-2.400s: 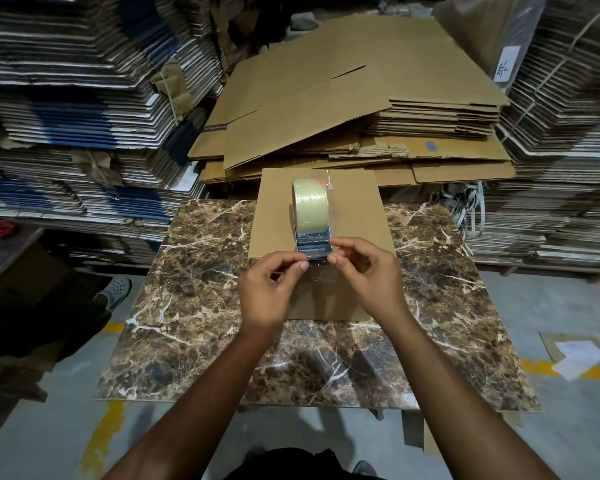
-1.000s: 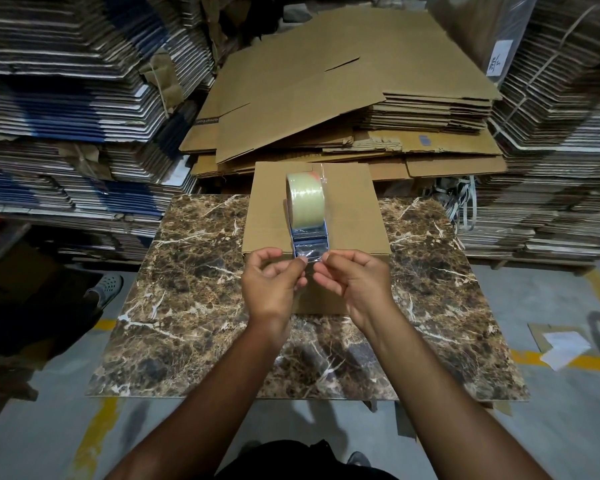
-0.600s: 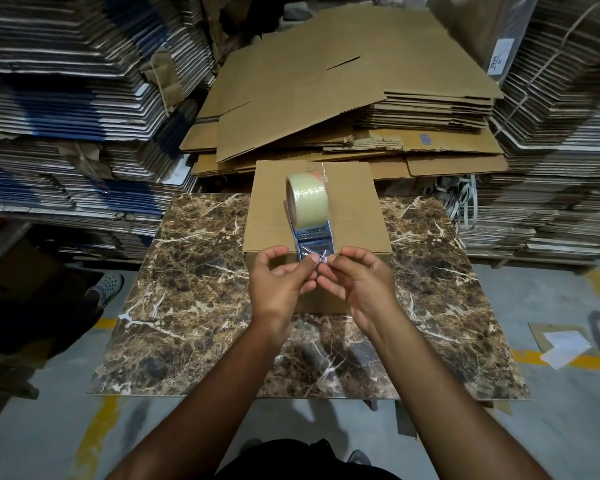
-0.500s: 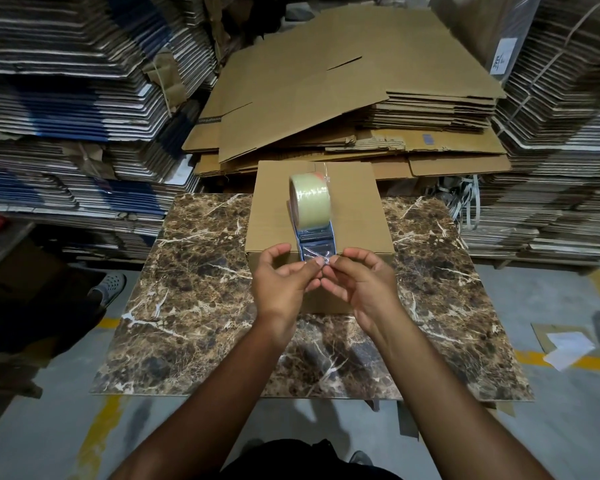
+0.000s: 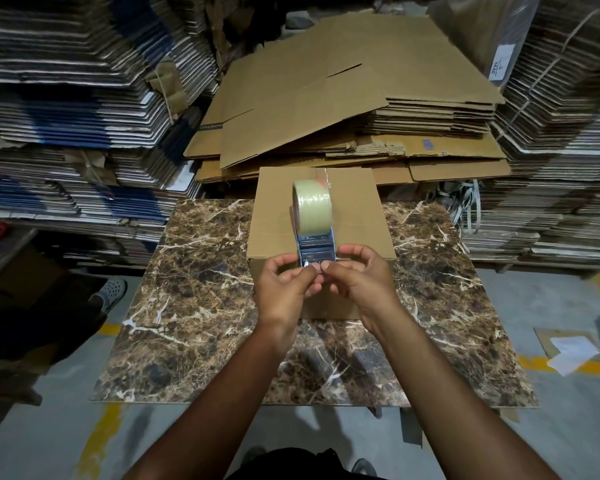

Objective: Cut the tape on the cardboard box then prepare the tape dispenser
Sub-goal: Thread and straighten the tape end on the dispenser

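- I see both hands meeting at the near end of the tape dispenser. The left hand and right hand each close thumb and forefinger together on the loose end of tape just below the dispenser's blue front.
- Compared with a second ago, the fingertips sit tighter together, almost touching each other at the middle, where earlier they were spread along the tape's edge.
- The pinch sits at the box's near top edge, as it did half a second ago.
- The dispenser stands on top of the closed cardboard box, roll of pale tape upright at its far end; it has not shifted on the box.
- The box rests at the far middle of the marble-patterned table, unchanged.
- Beyond the table lie flattened cartons, with tall stacks of cardboard either side.
- On the floor at the left, a shoe shows beside the table.
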Demonstrator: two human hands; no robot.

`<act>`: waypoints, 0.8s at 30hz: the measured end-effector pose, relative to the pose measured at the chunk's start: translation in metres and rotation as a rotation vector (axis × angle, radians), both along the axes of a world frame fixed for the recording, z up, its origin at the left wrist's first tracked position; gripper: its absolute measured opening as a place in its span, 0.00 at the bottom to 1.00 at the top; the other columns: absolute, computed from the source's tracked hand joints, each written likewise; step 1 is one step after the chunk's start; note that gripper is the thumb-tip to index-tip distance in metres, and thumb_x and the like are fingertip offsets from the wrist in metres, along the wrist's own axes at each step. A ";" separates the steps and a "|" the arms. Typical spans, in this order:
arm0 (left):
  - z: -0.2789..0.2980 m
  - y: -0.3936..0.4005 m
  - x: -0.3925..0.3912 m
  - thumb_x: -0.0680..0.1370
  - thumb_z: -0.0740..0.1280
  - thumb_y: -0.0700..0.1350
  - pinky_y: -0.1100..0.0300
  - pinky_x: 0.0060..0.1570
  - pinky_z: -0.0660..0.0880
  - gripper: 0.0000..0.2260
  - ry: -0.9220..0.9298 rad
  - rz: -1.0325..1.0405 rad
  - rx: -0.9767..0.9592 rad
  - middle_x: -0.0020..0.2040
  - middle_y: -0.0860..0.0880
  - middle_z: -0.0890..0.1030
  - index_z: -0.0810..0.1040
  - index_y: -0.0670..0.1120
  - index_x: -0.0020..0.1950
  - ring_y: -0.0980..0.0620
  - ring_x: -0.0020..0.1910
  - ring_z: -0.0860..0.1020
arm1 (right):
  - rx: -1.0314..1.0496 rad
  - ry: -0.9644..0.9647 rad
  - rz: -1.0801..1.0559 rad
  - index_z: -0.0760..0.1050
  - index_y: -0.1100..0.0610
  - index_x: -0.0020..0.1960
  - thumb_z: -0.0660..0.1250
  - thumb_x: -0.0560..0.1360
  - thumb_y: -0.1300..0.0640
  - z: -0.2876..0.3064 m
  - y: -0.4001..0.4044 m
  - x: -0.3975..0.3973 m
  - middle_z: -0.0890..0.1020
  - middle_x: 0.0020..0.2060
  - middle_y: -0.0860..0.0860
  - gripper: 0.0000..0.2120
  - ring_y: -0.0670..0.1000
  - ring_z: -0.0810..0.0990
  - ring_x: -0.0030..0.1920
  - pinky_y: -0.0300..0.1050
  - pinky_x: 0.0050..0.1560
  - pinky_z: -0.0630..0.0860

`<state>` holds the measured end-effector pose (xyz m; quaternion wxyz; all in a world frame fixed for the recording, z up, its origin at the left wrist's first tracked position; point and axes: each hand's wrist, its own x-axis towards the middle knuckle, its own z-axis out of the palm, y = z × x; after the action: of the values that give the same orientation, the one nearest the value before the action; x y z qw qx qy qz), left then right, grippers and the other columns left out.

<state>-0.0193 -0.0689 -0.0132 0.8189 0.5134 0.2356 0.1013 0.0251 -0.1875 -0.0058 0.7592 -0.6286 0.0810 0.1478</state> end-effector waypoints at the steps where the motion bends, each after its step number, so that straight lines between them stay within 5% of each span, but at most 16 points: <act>1: 0.000 -0.001 0.000 0.74 0.74 0.33 0.65 0.36 0.80 0.19 -0.001 0.002 0.005 0.43 0.41 0.85 0.72 0.41 0.61 0.51 0.36 0.84 | 0.014 -0.005 0.004 0.74 0.59 0.57 0.77 0.71 0.68 0.000 0.000 0.001 0.87 0.39 0.56 0.19 0.51 0.85 0.36 0.40 0.35 0.80; 6: 0.001 0.000 0.000 0.74 0.74 0.33 0.65 0.39 0.80 0.20 0.031 0.005 0.033 0.49 0.40 0.86 0.74 0.43 0.63 0.53 0.42 0.84 | 0.045 0.007 0.045 0.74 0.61 0.58 0.76 0.71 0.70 -0.001 -0.004 0.003 0.86 0.34 0.54 0.19 0.49 0.84 0.32 0.38 0.33 0.80; 9: 0.002 0.002 0.001 0.73 0.73 0.31 0.64 0.39 0.79 0.20 0.037 0.010 0.015 0.44 0.42 0.86 0.73 0.42 0.62 0.54 0.37 0.82 | 0.029 -0.007 0.028 0.74 0.61 0.58 0.75 0.72 0.70 -0.002 -0.003 0.003 0.86 0.33 0.54 0.18 0.49 0.84 0.32 0.38 0.32 0.79; 14: 0.002 -0.002 0.003 0.73 0.72 0.28 0.62 0.36 0.76 0.20 0.036 0.066 0.006 0.35 0.45 0.81 0.69 0.42 0.58 0.54 0.29 0.77 | 0.014 -0.074 -0.025 0.78 0.56 0.56 0.74 0.73 0.68 -0.013 0.003 -0.002 0.85 0.37 0.56 0.15 0.54 0.82 0.41 0.43 0.42 0.77; 19: 0.002 0.005 0.001 0.74 0.74 0.33 0.64 0.36 0.81 0.18 0.065 0.000 0.011 0.42 0.41 0.87 0.74 0.41 0.61 0.53 0.34 0.83 | -0.040 -0.155 -0.011 0.76 0.52 0.59 0.76 0.73 0.64 -0.018 0.001 -0.003 0.87 0.37 0.54 0.19 0.53 0.83 0.41 0.45 0.48 0.79; 24: 0.000 0.010 0.000 0.75 0.74 0.35 0.62 0.33 0.82 0.15 0.065 -0.011 0.164 0.41 0.40 0.87 0.76 0.43 0.60 0.50 0.34 0.85 | -0.088 -0.143 0.017 0.77 0.57 0.58 0.77 0.72 0.64 -0.017 -0.004 0.001 0.87 0.37 0.55 0.17 0.51 0.83 0.37 0.41 0.40 0.79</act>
<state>-0.0195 -0.0593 -0.0134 0.7667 0.5828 0.2503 0.0989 0.0260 -0.1911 -0.0227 0.7335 -0.6709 0.0276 0.1050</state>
